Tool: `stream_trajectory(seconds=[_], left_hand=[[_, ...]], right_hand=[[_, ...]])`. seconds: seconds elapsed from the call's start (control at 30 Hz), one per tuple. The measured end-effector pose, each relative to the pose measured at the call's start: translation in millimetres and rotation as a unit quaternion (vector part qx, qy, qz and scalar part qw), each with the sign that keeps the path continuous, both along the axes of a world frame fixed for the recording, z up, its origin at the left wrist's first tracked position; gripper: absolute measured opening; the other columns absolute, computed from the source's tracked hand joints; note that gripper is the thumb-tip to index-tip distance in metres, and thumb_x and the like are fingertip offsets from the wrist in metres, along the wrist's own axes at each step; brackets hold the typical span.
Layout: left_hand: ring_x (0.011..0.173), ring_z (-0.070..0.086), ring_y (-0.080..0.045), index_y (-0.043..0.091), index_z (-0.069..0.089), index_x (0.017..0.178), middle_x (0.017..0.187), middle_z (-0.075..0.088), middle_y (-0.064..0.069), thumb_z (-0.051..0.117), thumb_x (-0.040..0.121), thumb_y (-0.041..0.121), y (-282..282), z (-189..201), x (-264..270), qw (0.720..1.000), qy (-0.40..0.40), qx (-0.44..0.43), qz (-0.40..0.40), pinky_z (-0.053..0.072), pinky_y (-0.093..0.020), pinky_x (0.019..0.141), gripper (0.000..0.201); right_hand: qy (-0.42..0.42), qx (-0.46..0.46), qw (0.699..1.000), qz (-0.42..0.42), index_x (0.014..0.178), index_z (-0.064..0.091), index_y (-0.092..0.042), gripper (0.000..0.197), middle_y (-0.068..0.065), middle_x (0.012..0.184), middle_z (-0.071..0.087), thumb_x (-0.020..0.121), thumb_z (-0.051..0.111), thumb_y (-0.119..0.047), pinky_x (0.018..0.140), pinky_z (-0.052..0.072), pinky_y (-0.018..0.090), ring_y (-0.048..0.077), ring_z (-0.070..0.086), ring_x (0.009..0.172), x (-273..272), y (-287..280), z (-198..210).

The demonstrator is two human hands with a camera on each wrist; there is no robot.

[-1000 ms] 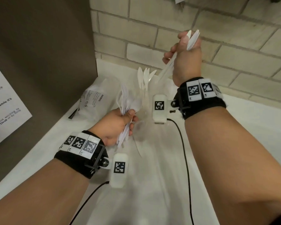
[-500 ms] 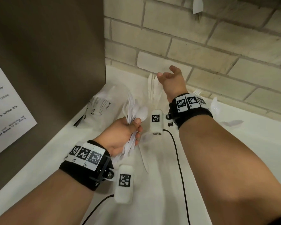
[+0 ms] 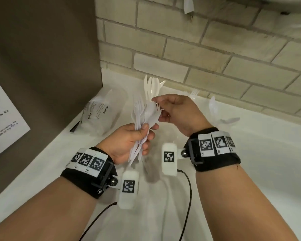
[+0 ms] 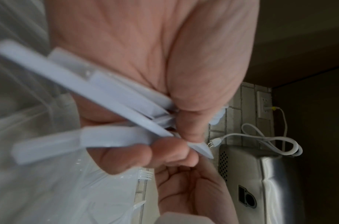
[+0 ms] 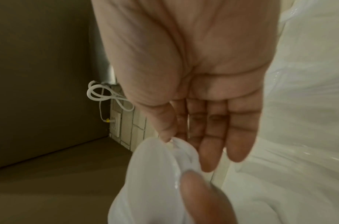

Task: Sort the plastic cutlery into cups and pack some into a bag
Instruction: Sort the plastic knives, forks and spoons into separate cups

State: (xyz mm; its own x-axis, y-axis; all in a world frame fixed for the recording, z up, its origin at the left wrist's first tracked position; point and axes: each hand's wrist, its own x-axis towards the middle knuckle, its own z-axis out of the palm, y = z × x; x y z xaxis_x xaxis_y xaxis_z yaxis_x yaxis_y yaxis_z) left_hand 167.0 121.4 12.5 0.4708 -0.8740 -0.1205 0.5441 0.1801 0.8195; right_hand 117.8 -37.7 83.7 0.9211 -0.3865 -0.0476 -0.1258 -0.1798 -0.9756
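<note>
My left hand [image 3: 129,141] grips a bundle of white plastic forks and spoons [image 3: 142,115] by the handles, heads up, above the white counter [image 3: 250,171]. The left wrist view shows those handles [image 4: 107,97] crossing under my curled fingers. My right hand [image 3: 163,110] is at the top of the bundle. Its thumb and forefinger pinch a spoon bowl [image 5: 155,166], and the other fingers are nearly straight. Behind the hands, several white knives [image 3: 152,87] stand upright together. Fork heads [image 3: 194,93] show past my right hand. A clear plastic bag [image 3: 101,112] lies at the left.
A brown panel [image 3: 42,66] walls off the left side and a brick wall [image 3: 215,58] closes the back. An upright spoon [image 3: 213,106] and a lying spoon [image 3: 229,120] sit at the right rear. Black cables [image 3: 189,188] trail from the wrist cameras over the counter.
My right hand, which held knives up high, went down to the standing knives, let go of them, and has come back to the top of the bundle. The left hand stayed in place.
</note>
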Motion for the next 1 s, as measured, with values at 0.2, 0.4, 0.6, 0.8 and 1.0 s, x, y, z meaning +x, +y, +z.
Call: stream_trajectory(seconds=[0.2,0.4,0.6,0.8,1.0], left_hand=[[0.049,0.042,-0.01,0.007,0.056,0.111,0.067,0.05,0.0,0.077,0.073,0.042,-0.8,-0.7,-7.7,0.997,0.011,-0.053,-0.062,0.042,-0.025,0.048,0.056],[0.05,0.041,-0.01,0.007,0.056,0.11,0.065,0.049,0.001,0.051,0.087,0.034,-5.0,4.7,-14.3,0.998,-0.043,-0.014,-0.033,0.04,-0.024,0.048,0.036],[0.052,0.042,-0.012,0.009,0.058,0.101,0.066,0.05,0.002,0.048,0.088,0.033,-2.9,2.0,-19.4,0.992,-0.116,0.031,-0.037,0.043,-0.026,0.052,0.029],[0.046,0.044,-0.011,0.009,0.051,0.079,0.065,0.05,0.0,0.048,0.098,0.025,-6.3,1.5,-23.8,0.974,-0.182,0.122,0.053,0.041,-0.03,0.05,0.025],[0.048,0.039,-0.013,0.009,0.046,0.093,0.073,0.051,-0.004,0.046,0.099,0.02,-12.4,2.4,-19.8,0.936,-0.264,0.206,0.107,0.037,-0.025,0.043,0.013]], right_hand=[[0.004,0.024,1.0,0.013,0.097,0.067,-0.002,0.017,0.012,0.078,0.071,0.097,0.055,-0.013,0.085,0.057,0.044,0.025,0.068,0.07,-23.7,6.1,-4.6],[-0.01,-0.035,0.997,-0.061,0.087,0.07,-0.014,0.017,0.0,0.07,0.069,0.096,0.057,-0.019,0.074,0.055,0.037,0.01,0.063,0.058,-26.9,7.2,1.2],[-0.086,0.023,0.984,-0.155,0.088,0.066,-0.016,0.022,0.009,0.085,0.073,0.1,0.048,-0.02,0.065,0.052,0.029,0.019,0.067,0.068,-20.7,1.0,13.9],[-0.293,0.078,0.928,-0.217,0.092,0.052,-0.018,0.021,0.006,0.075,0.053,0.104,0.036,-0.024,0.057,0.058,0.041,0.021,0.061,0.048,-22.2,-0.5,37.6],[-0.109,-0.122,0.975,-0.15,0.071,0.056,-0.02,0.034,-0.005,0.067,0.062,0.073,0.075,-0.049,0.047,0.036,0.024,0.009,0.044,0.046,-19.0,12.8,29.6]])
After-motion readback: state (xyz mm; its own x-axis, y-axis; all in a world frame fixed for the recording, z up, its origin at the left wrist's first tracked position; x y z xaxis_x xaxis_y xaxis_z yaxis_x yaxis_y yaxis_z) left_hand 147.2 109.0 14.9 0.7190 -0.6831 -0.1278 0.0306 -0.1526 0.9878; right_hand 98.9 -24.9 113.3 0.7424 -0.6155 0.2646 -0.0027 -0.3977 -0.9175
